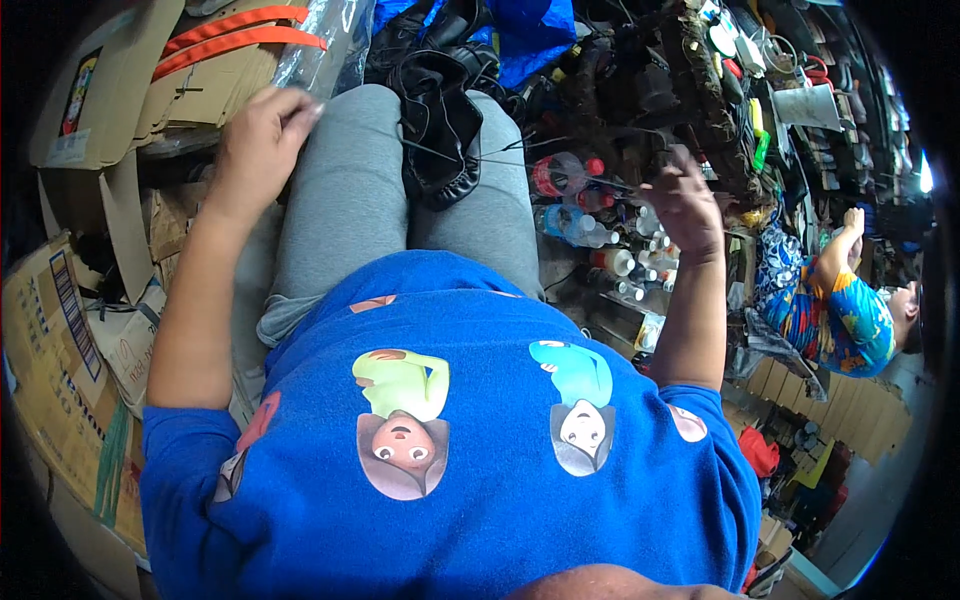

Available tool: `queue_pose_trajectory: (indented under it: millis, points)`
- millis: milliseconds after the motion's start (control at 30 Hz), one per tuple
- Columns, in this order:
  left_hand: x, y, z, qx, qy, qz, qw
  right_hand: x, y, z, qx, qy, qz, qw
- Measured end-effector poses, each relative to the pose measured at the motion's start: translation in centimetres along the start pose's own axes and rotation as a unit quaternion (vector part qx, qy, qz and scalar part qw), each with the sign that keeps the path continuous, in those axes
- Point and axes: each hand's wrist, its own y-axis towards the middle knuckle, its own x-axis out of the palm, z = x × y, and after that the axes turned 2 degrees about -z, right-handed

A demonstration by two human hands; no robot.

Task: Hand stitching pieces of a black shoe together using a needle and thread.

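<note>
Thread (470, 158) is what both hands are working with: thin dark strands running from the black leather shoe (440, 120) on the lap out toward the right hand (685, 205). Honestly the strands are so fine that you lose them against the clutter behind, so I can't trace exactly where each end goes. The shoe sits across both knees of the grey trousers (350, 200), with its far end blending into more dark stuff beyond.

Right hand is raised off to the side over a bunch of plastic bottles (590, 225), fingers curled together as if pinching the thread, but whether there's really a strand or a needle in there is too small to tell. Left hand (260, 140) rests by the left knee, fingers bent together and touching a clear plastic sheet (325, 45); can't tell if it's actually gripping it.

Cardboard boxes (110, 90) pile up on the left, 1 with orange straps (240, 30), all partly cut off by the rim. On the right another person in a bright patterned shirt (820, 310) is lying down, half swallowed by the dark edge. The blue t-shirt (480, 460) fills the whole bottom.
</note>
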Motion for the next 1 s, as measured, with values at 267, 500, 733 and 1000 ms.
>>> queue_pose_trajectory:
  millis: [267, 500, 733, 1000]
  points:
    - [5.4, 1.5, 6.2, -0.010, -0.875, -0.082, 0.477, 5.0, 2.3, 7.3, 0.245, -0.602, 0.183, 0.737]
    - [2.9, 1.3, -0.6, -0.052, -0.829, -0.126, 0.542, 4.0, -0.7, 7.4, 0.051, -0.772, 0.129, 0.621]
    - [-2.7, -1.2, -5.4, -0.169, -0.432, -0.164, 0.871, 0.9, -2.5, 8.1, 0.141, -0.192, 0.295, 0.925]
    - [-3.2, -0.4, -3.8, -0.072, -0.327, 0.003, 0.942, 8.2, 7.8, 1.3, -0.072, -0.549, 0.161, 0.817]
